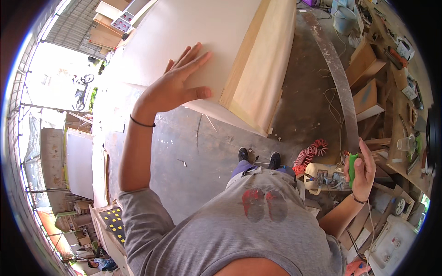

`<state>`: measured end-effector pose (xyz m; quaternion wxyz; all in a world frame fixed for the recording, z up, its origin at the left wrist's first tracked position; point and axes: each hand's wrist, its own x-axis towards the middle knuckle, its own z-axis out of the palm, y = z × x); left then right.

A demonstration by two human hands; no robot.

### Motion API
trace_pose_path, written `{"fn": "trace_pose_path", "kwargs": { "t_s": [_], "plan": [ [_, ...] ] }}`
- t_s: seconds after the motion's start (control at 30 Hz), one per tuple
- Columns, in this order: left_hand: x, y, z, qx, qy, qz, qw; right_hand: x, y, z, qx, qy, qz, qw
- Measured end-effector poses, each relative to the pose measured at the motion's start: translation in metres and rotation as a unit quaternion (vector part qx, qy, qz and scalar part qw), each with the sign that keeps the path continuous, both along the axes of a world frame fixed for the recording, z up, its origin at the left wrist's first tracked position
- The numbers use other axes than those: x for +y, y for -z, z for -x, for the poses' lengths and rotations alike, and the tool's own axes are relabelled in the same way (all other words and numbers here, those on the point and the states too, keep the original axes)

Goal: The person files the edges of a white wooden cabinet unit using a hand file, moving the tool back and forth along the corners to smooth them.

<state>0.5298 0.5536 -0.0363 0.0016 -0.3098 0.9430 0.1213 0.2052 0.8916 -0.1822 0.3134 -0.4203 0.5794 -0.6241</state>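
My left hand (183, 83) is open, fingers spread, over the near end of a large pale panel-covered piece (184, 25); whether the palm presses on it I cannot tell. A strip of bare wood (244, 53) runs along the right edge of this piece. At the right, my right hand (363, 172) is closed around the green handle of a long flat metal blade (338, 76). The blade is stained and speckled, points away from me, and stands apart from the pale piece. I cannot make out teeth on it.
Below my right hand is an air compressor (322, 177) with a red coiled hose (309, 154) beside it. A cluttered wooden workbench (400, 138) lines the right. Wooden boxes (367, 99) and a bucket (344, 20) stand near it. A cabinet (99, 221) is at lower left.
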Motion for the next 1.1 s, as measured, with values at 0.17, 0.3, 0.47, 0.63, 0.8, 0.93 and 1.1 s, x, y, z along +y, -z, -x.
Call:
{"fn": "trace_pose_path", "kwargs": {
  "t_s": [0.17,0.3,0.47,0.63,0.8,0.93,1.1],
  "plan": [
    [0.006,-0.002,0.007,-0.004,-0.031,-0.023,0.999,-0.001,0.016,-0.003,-0.02,0.026,-0.015,0.999],
    [0.017,0.008,0.014,0.037,-0.072,0.011,0.997,-0.011,0.015,-0.007,-0.033,0.052,-0.017,0.998],
    [0.017,0.018,0.03,0.086,-0.085,0.048,0.992,-0.032,0.011,-0.016,-0.065,0.059,-0.008,0.996],
    [0.019,0.027,0.028,0.135,0.01,0.06,0.989,-0.039,0.004,-0.026,-0.083,0.043,0.004,0.996],
    [0.028,0.012,0.003,0.149,0.151,-0.018,0.977,-0.029,0.003,-0.025,-0.043,0.03,0.015,0.998],
    [0.019,0.019,-0.006,0.216,0.149,-0.032,0.965,-0.023,-0.001,-0.027,-0.033,0.045,0.003,0.998],
    [0.019,0.026,-0.005,0.232,0.157,-0.029,0.96,-0.017,-0.004,-0.024,-0.029,0.079,-0.009,0.996]
  ]
}}
